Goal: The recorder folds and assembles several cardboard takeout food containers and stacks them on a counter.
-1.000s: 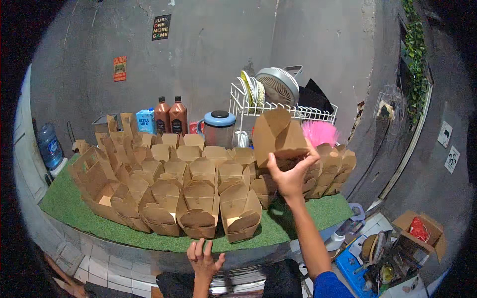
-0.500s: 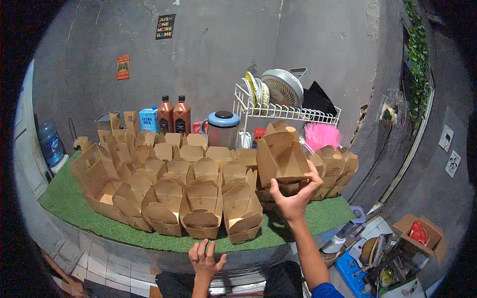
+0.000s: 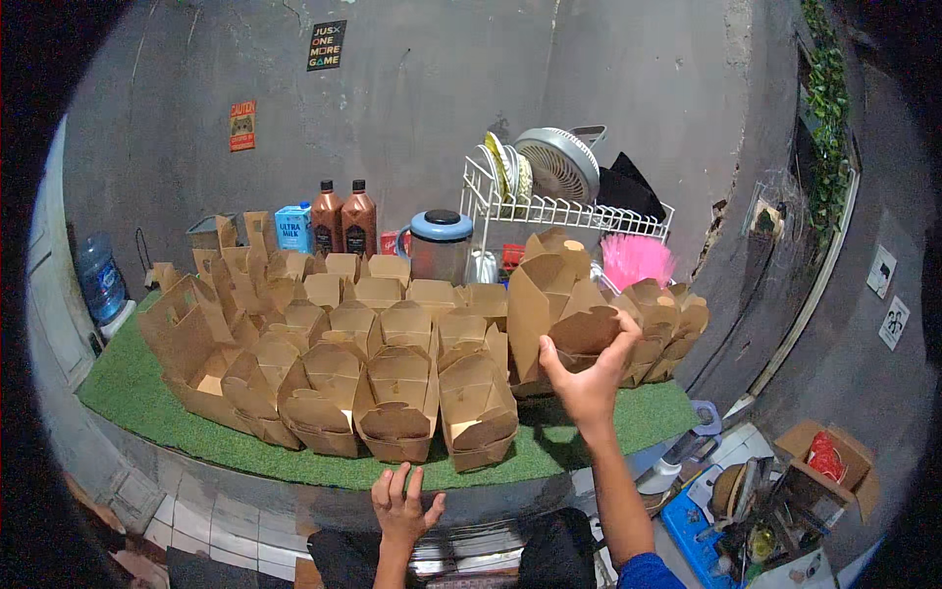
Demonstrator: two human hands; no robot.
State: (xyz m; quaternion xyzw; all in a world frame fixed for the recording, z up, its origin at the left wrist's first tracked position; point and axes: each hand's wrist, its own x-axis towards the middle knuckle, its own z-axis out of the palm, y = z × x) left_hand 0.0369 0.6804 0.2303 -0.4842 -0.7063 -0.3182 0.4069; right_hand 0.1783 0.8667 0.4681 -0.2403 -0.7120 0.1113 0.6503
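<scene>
My right hand [image 3: 592, 385] grips a brown cardboard takeaway box [image 3: 542, 294] by its near side, thumb on the left and fingers round the right. The box's top flaps stand apart, and it is at the right end of the rows, in front of another brown box [image 3: 561, 245]. Whether its base touches the mat is hidden. My left hand [image 3: 404, 508] holds nothing; its fingers are apart at the table's front edge. Just beyond it stand several open takeaway boxes, among them a front-row box [image 3: 396, 402] and the rightmost front box [image 3: 478, 412].
Green matting [image 3: 628, 424] covers the table. More folded boxes [image 3: 659, 319] stand at the right. Behind are a blue-lidded jug [image 3: 441, 245], brown bottles [image 3: 359, 218], a blue carton [image 3: 293, 228] and a white dish rack [image 3: 589, 218]. Clutter and a carton [image 3: 852, 454] lie lower right.
The box in my right hand has tipped more upright, its near flap now facing up toward me. My right hand has shifted slightly right. My left hand stays near the table edge.
</scene>
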